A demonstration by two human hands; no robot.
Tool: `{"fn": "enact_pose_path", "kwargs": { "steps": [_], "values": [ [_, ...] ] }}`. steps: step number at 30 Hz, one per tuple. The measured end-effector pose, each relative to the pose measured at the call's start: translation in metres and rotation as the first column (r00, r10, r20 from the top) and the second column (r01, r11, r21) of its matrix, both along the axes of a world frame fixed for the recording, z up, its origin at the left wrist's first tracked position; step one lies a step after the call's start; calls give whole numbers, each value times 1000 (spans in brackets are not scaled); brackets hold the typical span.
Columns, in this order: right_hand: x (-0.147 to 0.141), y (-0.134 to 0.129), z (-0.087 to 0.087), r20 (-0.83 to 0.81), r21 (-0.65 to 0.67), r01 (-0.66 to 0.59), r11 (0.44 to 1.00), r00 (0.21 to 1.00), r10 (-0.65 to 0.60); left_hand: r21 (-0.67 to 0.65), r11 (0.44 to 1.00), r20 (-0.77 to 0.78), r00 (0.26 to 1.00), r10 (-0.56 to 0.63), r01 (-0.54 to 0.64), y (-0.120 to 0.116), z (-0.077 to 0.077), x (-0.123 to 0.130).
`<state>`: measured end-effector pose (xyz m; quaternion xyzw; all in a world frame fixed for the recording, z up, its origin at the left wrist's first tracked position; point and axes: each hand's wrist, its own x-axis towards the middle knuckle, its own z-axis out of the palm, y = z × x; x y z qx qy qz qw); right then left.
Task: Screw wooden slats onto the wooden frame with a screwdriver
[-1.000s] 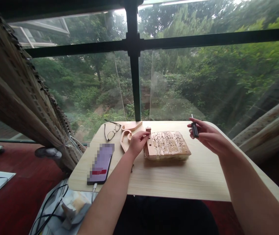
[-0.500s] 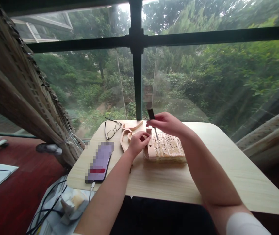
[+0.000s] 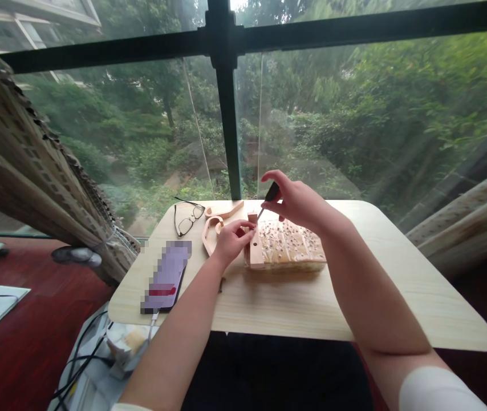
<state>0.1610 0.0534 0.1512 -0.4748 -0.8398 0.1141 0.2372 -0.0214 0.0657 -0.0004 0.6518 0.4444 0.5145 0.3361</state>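
My right hand is closed around the black handle of a screwdriver, its index finger raised off the handle. The metal shaft slants down and left to the upper part of a light wooden strip with a dark hole in it. This strip lies across the left end of a plastic-wrapped, speckled block that looks like bread or cake. At the strip, by the screwdriver's tip, the fingertips of my left hand are pinched together; whatever they hold is too small to make out.
Curved wooden pieces lie left of my left hand. Eyeglasses and a phone on a white cable rest on the table's left side. Small dark bits lie near my left forearm. A window stands behind the table.
The screwdriver has tilted and its tip has shifted left, from over the wrapped block to the wooden strip by my left fingertips. My right index finger has lifted. The camera view has shifted slightly.
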Motion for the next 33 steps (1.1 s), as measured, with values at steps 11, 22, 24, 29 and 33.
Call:
{"fn": "enact_pose_path", "kwargs": {
  "steps": [11,22,24,29,33],
  "values": [
    [-17,4,-14,272,155,-22,988,962,-21,-91,996,41,999,-9,13,1,0,-2],
    [-20,0,-10,209,176,-50,983,978,13,-36,999,15,1000,-10,10,2,-3,-1],
    [-20,-1,-10,231,170,-55,984,973,14,-31,999,13,1000,-12,13,3,-3,-1],
    [-20,1,-13,252,158,-49,986,968,7,-31,999,-2,1000,-13,12,3,-4,-1],
    [-19,3,-15,245,166,-52,985,970,10,-26,1000,-8,1000,-9,9,2,-3,-1]
  ]
}}
